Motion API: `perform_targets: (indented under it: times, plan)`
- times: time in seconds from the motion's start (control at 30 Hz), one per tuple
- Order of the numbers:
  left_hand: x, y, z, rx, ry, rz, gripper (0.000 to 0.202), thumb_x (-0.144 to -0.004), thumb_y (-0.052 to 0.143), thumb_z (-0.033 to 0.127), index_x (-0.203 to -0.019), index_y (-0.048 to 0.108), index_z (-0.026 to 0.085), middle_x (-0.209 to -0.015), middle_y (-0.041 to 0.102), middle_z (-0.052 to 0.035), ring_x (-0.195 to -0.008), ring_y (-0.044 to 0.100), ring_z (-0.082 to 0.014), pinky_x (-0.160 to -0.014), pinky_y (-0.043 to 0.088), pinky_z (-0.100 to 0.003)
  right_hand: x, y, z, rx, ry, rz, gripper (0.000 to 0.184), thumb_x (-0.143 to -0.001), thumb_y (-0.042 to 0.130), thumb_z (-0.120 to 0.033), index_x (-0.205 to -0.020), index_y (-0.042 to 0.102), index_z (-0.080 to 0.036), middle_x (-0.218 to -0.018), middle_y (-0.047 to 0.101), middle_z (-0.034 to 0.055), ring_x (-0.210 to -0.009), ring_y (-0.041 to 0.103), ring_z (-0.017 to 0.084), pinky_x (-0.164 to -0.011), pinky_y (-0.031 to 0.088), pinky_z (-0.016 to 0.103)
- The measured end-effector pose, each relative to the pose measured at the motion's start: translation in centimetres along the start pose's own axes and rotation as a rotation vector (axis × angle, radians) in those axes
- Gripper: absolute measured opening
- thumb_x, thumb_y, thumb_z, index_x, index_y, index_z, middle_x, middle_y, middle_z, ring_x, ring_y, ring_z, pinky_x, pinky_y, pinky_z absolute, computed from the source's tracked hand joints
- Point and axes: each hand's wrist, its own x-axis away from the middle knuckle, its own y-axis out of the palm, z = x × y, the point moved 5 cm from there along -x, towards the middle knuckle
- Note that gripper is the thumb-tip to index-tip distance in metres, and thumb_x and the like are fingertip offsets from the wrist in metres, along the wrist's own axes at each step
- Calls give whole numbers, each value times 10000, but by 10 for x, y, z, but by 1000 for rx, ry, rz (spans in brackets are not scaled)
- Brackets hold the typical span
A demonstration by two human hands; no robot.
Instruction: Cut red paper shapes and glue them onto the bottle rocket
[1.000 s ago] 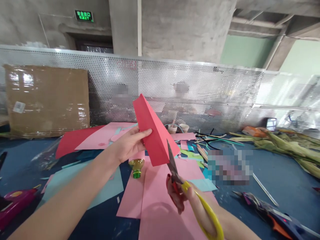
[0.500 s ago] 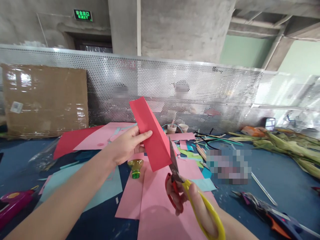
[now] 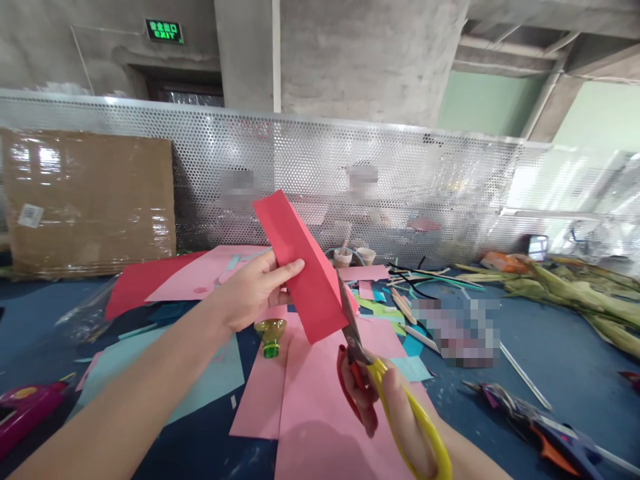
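Observation:
A folded sheet of red paper [image 3: 313, 293] is pinched between the thumb and fingers of my left hand [image 3: 265, 283], held tilted above the table. My right hand [image 3: 400, 407] grips a pair of scissors [image 3: 373, 370] with one red and one yellow handle. Their blades lie against the lower right edge of the red paper, pointing up and away from me. Whether the paper sits between the two blades is hard to make out. Below the paper, large pink sheets [image 3: 320, 407] lie on the table beside a cut-off green bottle top [image 3: 271, 337].
Light blue paper [image 3: 200, 380] and a magenta glue gun [image 3: 30, 413] lie on the left. To the right are a dark blue glue gun [image 3: 540, 427], thin sticks and dry husks [image 3: 575, 293]. Paper cups [image 3: 366, 255] stand near the perforated metal screen [image 3: 425, 167]; a cardboard sheet [image 3: 90, 200] leans at left.
The scissors have shifted slightly right, and their handles are spread a little wider apart. The red paper has moved very slightly in my left hand's grip.

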Motion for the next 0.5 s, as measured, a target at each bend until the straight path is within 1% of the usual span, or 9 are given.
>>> perform_targets:
  times: [0.2, 0.37, 0.43, 0.5]
  plan:
    - [0, 0, 0, 14, 34, -62, 204, -844, 731, 294, -982, 670, 156, -933, 738, -70, -847, 701, -199, -725, 595, -292, 3, 1, -3, 3, 16, 57, 681, -821, 269, -854, -737, 463, -207, -496, 378, -66, -377, 335, 86, -383, 285, 221]
    - [-1, 1, 1, 4, 45, -88, 236, -831, 742, 322, -984, 665, 159, -950, 739, -75, -875, 702, -218, -727, 591, -304, 5, 2, -2, -7, 45, 69, 717, -805, 216, -877, -728, 465, -209, -433, 346, -77, -346, 325, 88, -369, 260, 222]
    - [0, 2, 2, 4, 46, -92, 226, -828, 745, 322, -966, 667, 161, -948, 739, -74, -883, 699, -223, -729, 586, -305, 7, 1, 0, -3, 84, 75, 740, -796, 187, -886, -753, 477, -207, -426, 342, -76, -345, 316, 93, -354, 253, 222]
    - [1, 2, 3, 3, 48, -90, 208, -830, 742, 315, -953, 669, 165, -948, 740, -73, -885, 696, -220, -726, 576, -297, 9, 1, 4, 17, 149, 68, 763, -783, 175, -898, -804, 497, -206, -456, 387, -58, -355, 331, 103, -340, 265, 229]
